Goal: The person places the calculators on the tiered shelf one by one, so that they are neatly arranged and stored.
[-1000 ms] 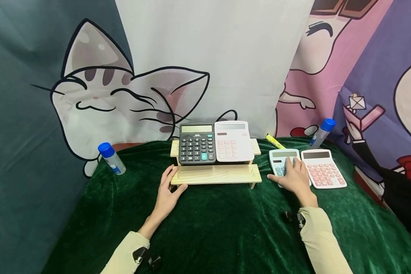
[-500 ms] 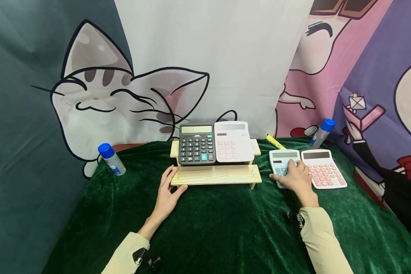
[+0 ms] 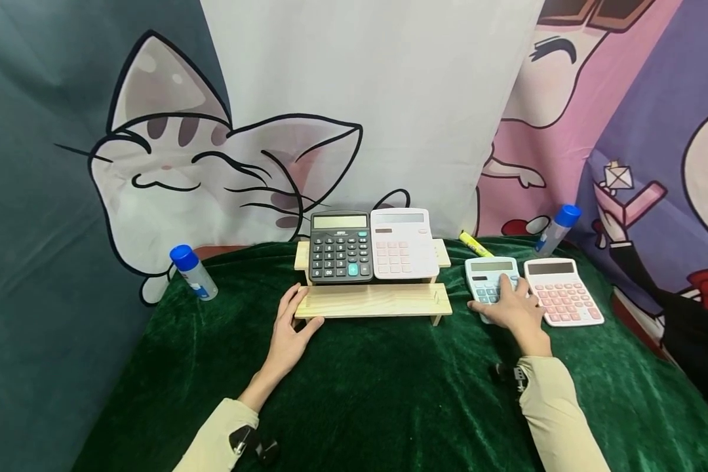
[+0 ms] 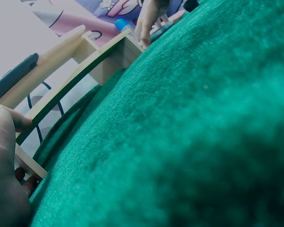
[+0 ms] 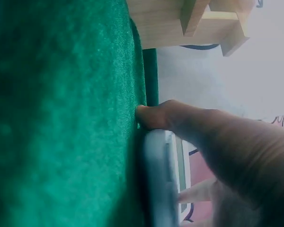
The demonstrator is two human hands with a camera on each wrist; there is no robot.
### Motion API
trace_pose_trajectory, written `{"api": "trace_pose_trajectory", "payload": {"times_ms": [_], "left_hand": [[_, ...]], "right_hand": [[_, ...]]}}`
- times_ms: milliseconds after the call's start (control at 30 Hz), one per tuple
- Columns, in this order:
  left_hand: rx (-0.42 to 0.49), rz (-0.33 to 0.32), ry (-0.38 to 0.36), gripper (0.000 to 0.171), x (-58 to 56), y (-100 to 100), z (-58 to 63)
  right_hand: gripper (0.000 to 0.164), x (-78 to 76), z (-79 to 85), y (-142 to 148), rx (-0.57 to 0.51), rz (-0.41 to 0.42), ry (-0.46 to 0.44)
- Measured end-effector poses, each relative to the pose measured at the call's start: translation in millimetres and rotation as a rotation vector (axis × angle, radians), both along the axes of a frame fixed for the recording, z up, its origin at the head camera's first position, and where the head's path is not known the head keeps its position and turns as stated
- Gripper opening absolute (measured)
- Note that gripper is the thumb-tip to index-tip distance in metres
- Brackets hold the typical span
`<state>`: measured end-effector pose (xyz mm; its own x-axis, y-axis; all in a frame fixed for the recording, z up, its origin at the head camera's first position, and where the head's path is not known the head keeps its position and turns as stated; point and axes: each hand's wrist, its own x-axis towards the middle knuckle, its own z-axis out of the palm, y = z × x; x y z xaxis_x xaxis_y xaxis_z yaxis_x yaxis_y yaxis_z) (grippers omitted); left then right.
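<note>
My left hand point(image 3: 286, 334) grips the left end of a two-tier wooden stand point(image 3: 372, 301), thumb at the front edge and fingers along the side. In the left wrist view, that hand's thumb point(image 4: 20, 120) lies against the board. On the upper tier lean a black calculator point(image 3: 339, 248) and a white calculator with pale pink keys point(image 3: 402, 244). My right hand point(image 3: 513, 311) holds a light blue calculator point(image 3: 492, 267) lying on the cloth, its thumb at the left edge and its fingers over the keys and right side. Beside it lies a pink-keyed calculator point(image 3: 563, 295).
A yellow marker point(image 3: 475, 244) lies behind the blue calculator. Blue-capped bottles stand at the left point(image 3: 193, 272) and back right point(image 3: 557, 229). Green velvet cloth point(image 3: 377, 393) covers the table, and a printed curtain point(image 3: 389, 98) hangs behind.
My right hand has shifted slightly right, its fingers moving toward the blue calculator's right side. The pink-keyed calculator has slid a little right, widening the gap. The left hand stays on the stand.
</note>
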<state>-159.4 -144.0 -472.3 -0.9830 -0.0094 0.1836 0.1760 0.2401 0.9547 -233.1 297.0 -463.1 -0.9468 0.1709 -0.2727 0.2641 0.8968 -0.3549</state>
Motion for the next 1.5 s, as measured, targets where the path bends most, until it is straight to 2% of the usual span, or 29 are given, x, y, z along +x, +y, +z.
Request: {"api": "trace_pose_trajectory", "payload": {"times_ms": [433, 667, 900, 1133, 1500], "left_hand": [[-0.017, 0.007, 0.001, 0.066, 2.3, -1, 0.2], [-0.012, 0.007, 0.000, 0.066, 2.5, -1, 0.1], [-0.021, 0.011, -0.014, 0.066, 3.1, 0, 1.9], [-0.013, 0.008, 0.005, 0.066, 1.9, 1, 1.5], [-0.021, 0.007, -0.010, 0.066, 0.2, 0, 1.7]], "right_hand": [[0.103, 1.8, 6.0, -3, -0.090, -0.044, 0.221], [0.095, 5.8, 23.9, -10, -0.120, -0.045, 0.400], [0.089, 17.7, 52.2, -22, -0.201, -0.008, 0.487], [0.083, 31.3, 76.0, -41, -0.247, 0.029, 0.593], [0.076, 48.6, 91.4, -74, -0.286, 0.176, 0.718]]}}
